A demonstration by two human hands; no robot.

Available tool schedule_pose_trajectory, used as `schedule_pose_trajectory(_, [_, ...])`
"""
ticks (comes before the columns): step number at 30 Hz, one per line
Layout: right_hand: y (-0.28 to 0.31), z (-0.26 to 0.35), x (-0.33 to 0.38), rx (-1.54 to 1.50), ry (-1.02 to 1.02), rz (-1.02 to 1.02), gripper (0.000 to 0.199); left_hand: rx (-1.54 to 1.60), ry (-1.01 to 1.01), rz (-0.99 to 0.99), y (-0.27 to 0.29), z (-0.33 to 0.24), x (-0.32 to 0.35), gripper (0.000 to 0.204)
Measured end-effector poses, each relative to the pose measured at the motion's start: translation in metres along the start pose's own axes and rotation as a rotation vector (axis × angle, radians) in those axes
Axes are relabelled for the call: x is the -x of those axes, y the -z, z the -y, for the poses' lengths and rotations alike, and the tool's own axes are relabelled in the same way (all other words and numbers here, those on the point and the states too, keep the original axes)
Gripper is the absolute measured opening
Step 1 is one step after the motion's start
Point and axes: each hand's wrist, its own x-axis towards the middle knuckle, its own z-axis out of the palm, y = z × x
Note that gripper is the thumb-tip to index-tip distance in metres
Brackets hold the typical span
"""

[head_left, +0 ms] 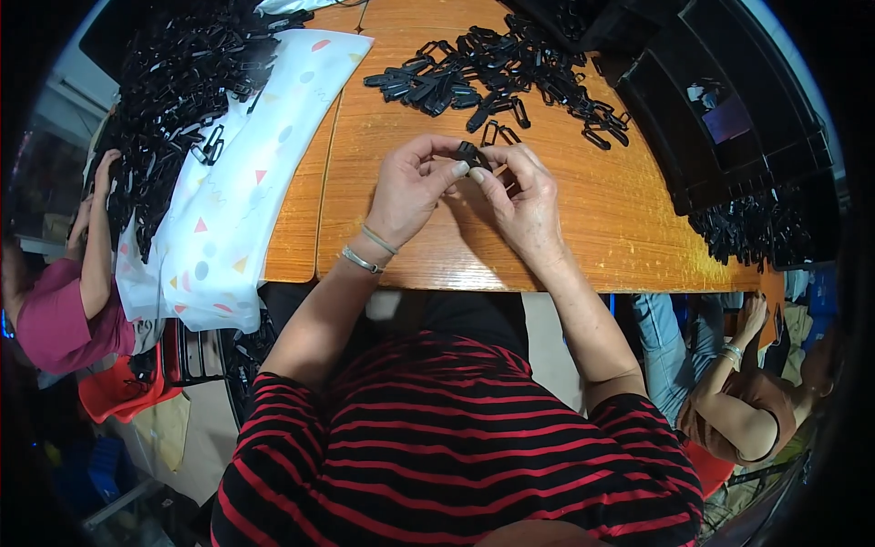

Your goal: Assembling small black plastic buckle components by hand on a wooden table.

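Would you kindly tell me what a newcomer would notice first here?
Both hands, left hand and right hand, meet mid-table, pinching one small black plastic clip. Beyond them a loose heap of black plastic clips sprawls on the orange wooden table; a larger black pile covers the white patterned sheet, left.

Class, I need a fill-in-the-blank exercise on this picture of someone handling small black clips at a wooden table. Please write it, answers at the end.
1. Both hands, left hand and right hand, pinch one small ____ clip.
2. The loose clip pile lies on a ____ table.
3. Bracelets sit on the ____ wrist.
4. The patterned sheet lies to the person's ____.

Answers: black; wooden; left; left
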Motion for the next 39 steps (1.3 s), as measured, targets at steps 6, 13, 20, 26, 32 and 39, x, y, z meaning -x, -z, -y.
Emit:
schedule_pose_trajectory(6, [-0.008, -0.005, 0.008, 0.145, 0.134, -0.037, 0.024, 0.038, -0.001, -0.030, -0.004, 0.017, 0.011, 0.022])
schedule_pose_trajectory(13, [-0.033, -0.004, 0.024, 0.081, 0.046, -0.158, 0.038, 0.042, -0.086, -0.045, -0.010, 0.023, 0.017, 0.018])
schedule_pose_trajectory(20, [-0.036, -0.009, 0.015, -0.063, 0.000, -0.054, 0.039, 0.076, -0.032, 0.054, -0.004, 0.023, -0.003, 0.024])
schedule_pose_trajectory(26, [-0.012, -0.045, -0.016, -0.002, -0.181, 0.103, 0.045, -0.539, -0.047, 0.007, 0.001, 0.019, -0.066, 0.030])
schedule_pose_trajectory(32, [-0.017, -0.061, -0.042, 0.491, -0.082, 0.071, 0.031, -1.152, -0.320, -0.085, -0.016, 0.030, -0.106, 0.013])
schedule_pose_trajectory(39, [0.002, -0.059, -0.038, 0.438, -0.119, 0.182, 0.016, -1.330, -0.353, -0.067, -0.004, 0.040, -0.101, 0.012])
